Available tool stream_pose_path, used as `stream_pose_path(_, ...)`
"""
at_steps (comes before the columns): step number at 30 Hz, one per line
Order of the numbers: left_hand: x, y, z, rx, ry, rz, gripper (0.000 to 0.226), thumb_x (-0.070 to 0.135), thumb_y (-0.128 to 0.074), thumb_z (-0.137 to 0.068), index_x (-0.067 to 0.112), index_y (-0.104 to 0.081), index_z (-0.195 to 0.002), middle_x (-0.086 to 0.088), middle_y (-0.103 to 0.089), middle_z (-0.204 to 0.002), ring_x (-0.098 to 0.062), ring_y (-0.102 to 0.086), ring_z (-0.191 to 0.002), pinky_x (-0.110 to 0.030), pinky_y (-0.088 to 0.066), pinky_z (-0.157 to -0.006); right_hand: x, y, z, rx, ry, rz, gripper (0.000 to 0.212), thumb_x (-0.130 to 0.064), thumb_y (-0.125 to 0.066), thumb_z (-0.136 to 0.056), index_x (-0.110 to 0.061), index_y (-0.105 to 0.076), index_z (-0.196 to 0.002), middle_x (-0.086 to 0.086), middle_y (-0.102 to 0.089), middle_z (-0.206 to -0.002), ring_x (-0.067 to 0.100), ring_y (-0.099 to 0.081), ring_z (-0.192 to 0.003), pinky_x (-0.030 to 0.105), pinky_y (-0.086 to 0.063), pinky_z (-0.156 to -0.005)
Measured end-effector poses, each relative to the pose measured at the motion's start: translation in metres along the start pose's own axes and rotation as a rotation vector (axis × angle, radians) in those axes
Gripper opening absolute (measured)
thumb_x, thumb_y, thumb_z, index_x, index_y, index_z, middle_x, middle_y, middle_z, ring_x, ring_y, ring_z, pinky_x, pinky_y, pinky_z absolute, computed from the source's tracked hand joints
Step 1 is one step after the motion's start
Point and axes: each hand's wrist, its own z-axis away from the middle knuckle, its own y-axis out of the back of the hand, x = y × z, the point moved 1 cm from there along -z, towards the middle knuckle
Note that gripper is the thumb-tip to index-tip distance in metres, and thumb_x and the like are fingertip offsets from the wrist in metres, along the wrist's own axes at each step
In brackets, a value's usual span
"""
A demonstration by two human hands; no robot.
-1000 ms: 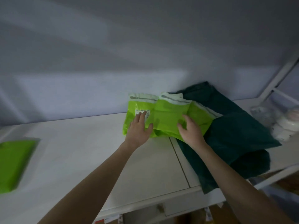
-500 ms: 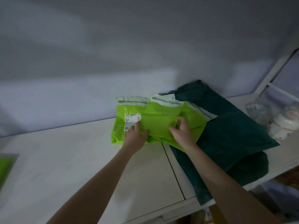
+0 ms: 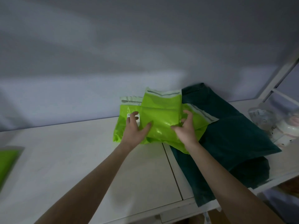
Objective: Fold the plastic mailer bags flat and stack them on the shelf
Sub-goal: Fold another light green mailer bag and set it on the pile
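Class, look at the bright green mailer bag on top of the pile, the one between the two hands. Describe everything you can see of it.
The top green bag is glossy lime plastic with a pale sealing strip along its far edge. It is creased across the middle and puffed, not yet flat. It lies on other green bags, partly over dark green bags, on the white shelf near the wall. The left hand rests on its left edge; the right hand pinches its right edge with curled fingers.
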Motion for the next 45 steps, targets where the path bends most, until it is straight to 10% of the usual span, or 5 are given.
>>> stream_pose_path(6,0.005,0.021,0.006,0.004,0.191,0.093,0.080,0.047,-0.062,-0.084,0.019,-0.020,-0.146,0.000,-0.053,-0.108,-0.023,-0.056,-0.109,-0.032,-0.045,-0.091,-0.006,-0.011,0.015,-0.089,0.013,-0.087,0.078,0.009,-0.062,-0.079,-0.015,-0.021,-0.141,-0.006,-0.050,-0.102,0.012,-0.050,-0.099,0.028,-0.041,-0.083)
stream_pose_path(11,-0.004,0.037,0.017,-0.004,0.187,0.149,0.064,0.065,-0.059,-0.065,0.023,-0.060,-0.114,0.003,-0.067,-0.108,-0.017,-0.063,-0.101,-0.038,-0.049,-0.094,-0.007,-0.028,0.029,-0.208,0.045,-0.013,0.050,0.008,-0.060,-0.079,-0.020,-0.043,-0.117,-0.011,-0.053,-0.093,0.005,-0.050,-0.087,0.013,-0.038,-0.065)
stream_pose_path(20,-0.014,0.071,0.034,-0.011,0.124,0.300,0.028,0.024,-0.065,-0.087,0.011,-0.064,-0.112,-0.003,-0.069,-0.103,-0.009,-0.065,-0.085,-0.012,-0.053,-0.068,-0.003,-0.044,0.039,-0.201,0.027,-0.111,0.040,-0.008,-0.067,-0.083,-0.016,-0.052,-0.119,-0.003,-0.062,-0.108,0.008,-0.059,-0.094,0.017,-0.046,-0.074)
stream_pose_path(28,-0.032,0.111,0.062,-0.048,0.242,0.314,0.029,0.021,-0.069,-0.084,0.017,-0.054,-0.108,-0.009,-0.067,-0.107,-0.020,-0.066,-0.093,-0.033,-0.055,-0.080,-0.002,-0.080,0.056,-0.223,-0.001,-0.115,0.021,-0.008,-0.067,-0.084,-0.022,-0.054,-0.093,-0.006,-0.064,-0.094,0.008,-0.062,-0.085,0.013,-0.049,-0.070)
stream_pose_path(45,-0.137,0.179,0.145,0.037,0.277,-0.525,0.086,0.041,-0.060,-0.084,0.013,-0.012,-0.149,-0.009,-0.025,-0.145,-0.028,-0.025,-0.133,-0.041,-0.026,-0.107,0.055,-0.198,0.139,-0.309,-0.015,0.415,0.063,-0.022,-0.070,-0.082,-0.011,-0.035,-0.133,0.013,-0.063,-0.110,0.028,-0.061,-0.098,0.023,-0.038,-0.065)
